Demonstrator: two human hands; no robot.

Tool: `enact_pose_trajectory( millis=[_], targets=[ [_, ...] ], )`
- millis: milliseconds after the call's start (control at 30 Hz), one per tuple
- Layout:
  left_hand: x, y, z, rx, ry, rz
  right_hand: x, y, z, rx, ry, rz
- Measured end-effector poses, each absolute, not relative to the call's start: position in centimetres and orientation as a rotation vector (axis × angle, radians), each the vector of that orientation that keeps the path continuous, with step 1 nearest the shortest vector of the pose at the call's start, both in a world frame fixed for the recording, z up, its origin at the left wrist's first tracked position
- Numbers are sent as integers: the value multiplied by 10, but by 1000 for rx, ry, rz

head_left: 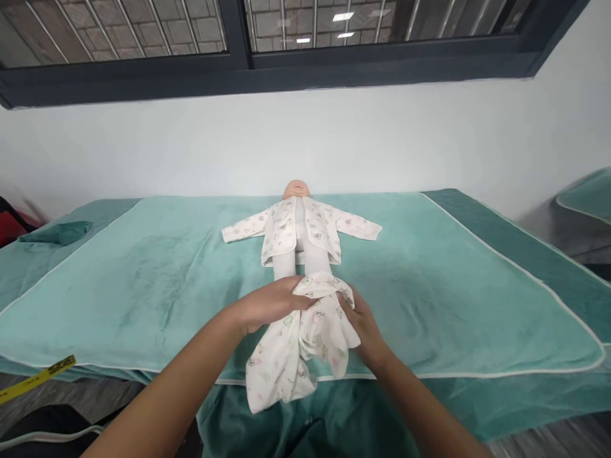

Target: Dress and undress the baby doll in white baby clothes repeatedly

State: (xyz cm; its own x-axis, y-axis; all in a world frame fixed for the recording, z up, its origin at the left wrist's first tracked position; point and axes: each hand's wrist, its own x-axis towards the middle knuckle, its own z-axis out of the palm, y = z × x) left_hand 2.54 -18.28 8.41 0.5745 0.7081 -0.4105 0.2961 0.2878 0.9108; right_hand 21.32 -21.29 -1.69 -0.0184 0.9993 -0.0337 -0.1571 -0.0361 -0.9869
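A baby doll [296,188] lies on its back with its head toward the wall. Its white patterned jacket [281,229] hangs unfastened at the front, sleeves spread out to both sides. Small white patterned pants [281,362] are bunched at the doll's lower legs and trail over the near edge. My left hand [272,302] grips the waistband from the left, thumb across the cloth. On the other side my right hand [363,324] holds the gathered fabric, its fingers partly hidden. The doll's feet are covered by the pants and my hands.
A light green blanket [143,273] with white piping covers the bed, over a darker green cover [515,248]. Behind stands a white wall [305,140] under a dark-framed barred window [248,70]. A yellow strip [38,380] lies at the lower left, above a pale cable [52,436].
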Motion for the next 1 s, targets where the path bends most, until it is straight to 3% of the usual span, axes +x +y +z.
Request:
enact_pose_trajectory(
  millis=[200,500,700,1000],
  targets=[
    [28,-167,78,1187,982,422,213,-189,-23,-1218,-1205,961],
    [32,-128,73,1293,1090,726,212,-151,-20,-1339,-1338,834],
    [50,-94,58,1548,1252,997,215,-121,-16,-1348,-1294,857],
    [47,-86,44,1759,1290,1105,226,-121,-22,-1273,-1319,996]
  ],
)
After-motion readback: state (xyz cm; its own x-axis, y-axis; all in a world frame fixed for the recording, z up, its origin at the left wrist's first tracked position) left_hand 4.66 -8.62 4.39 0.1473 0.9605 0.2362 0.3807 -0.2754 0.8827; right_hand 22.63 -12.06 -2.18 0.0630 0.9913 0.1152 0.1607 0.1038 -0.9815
